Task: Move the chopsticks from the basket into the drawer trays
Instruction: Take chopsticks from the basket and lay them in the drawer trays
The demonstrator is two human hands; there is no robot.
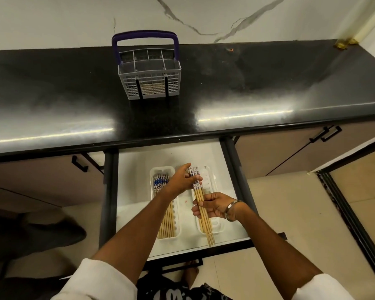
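Both hands hold one bundle of chopsticks (pixel 200 200) over the right tray (pixel 212 226). Left hand (pixel 185 177) grips the patterned tops; right hand (pixel 212 205) pinches the shafts.

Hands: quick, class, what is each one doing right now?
Left hand: holds the chopsticks near their patterned tops.
Right hand: holds the same bundle lower down.

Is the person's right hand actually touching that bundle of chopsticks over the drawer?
Touching. The head view shows the right hand with its fingers curled round the bundle of chopsticks at the plain wooden part, while the left hand grips the patterned ends.
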